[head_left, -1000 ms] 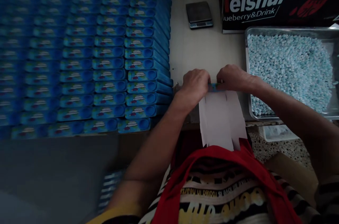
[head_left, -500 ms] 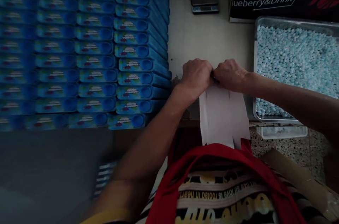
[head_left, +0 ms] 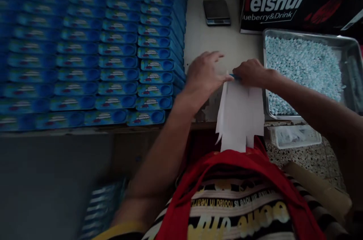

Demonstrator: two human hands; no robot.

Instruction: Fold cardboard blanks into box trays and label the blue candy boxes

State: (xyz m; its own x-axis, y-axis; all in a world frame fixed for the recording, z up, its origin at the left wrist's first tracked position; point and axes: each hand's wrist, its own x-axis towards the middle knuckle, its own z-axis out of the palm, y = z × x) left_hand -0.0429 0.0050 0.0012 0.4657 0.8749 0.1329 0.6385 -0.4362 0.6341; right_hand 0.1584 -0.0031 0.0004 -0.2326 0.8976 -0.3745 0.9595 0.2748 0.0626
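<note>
- While my left hand is spread at 11 o'clock, its thumb tip lies right at the far edge of the white card; whether it presses there I cannot tell.
- My right hand, at 1 o'clock, is curled closed on that same far edge, with a blue sliver showing beside its fingers.
- Around the card, the pale tabletop runs as a strip towards 12 o'clock, between the stack of blue boxes at 10 and the metal tray of pale blue pellets at 2.
- That strip reaches the small scale near 12; the black carton stands at 1.
- The card's long axis runs from 12 to 6, its notched end overhanging the table edge and pointing at my red apron.
- My right fingertips are hidden, my forearm covers part of the tray, the left hand is slightly blurred, and the stack and carton are cut off by the view.
</note>
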